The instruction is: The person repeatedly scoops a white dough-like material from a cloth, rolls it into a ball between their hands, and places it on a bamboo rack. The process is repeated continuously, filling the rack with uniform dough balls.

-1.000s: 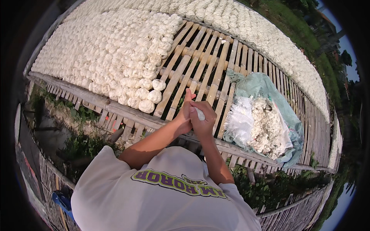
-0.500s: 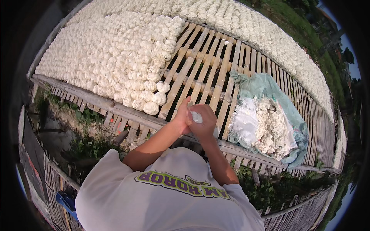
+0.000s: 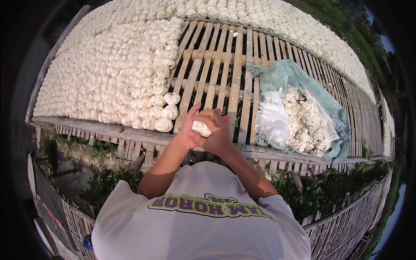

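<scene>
Between my two cupped hands is a white lumpy ball (image 3: 202, 128), with only part of its pale surface showing. My left hand (image 3: 186, 133) cradles it from the left, palm toward the ball. Over its other side my right hand (image 3: 219, 131) is curved, fingers bent around the top and thumb below. Just beyond them, to the left, rows of similar white balls (image 3: 125, 78) cover a bamboo slat rack (image 3: 207, 71). To the right lies an opened green and white woven sack (image 3: 277, 110) holding a crumbly off-white mass (image 3: 307, 123).
A bamboo pole (image 3: 130, 133) forms the rack's near edge, close to my body. Another band of white balls (image 3: 294, 30) runs along the far side. Green plants (image 3: 312, 186) grow below the rack, and a slatted bamboo fence (image 3: 346, 225) curves behind at right.
My hands have turned around the white lumpy ball, and more of it shows between them. The whole view has shifted slightly, with the rack appearing higher.
</scene>
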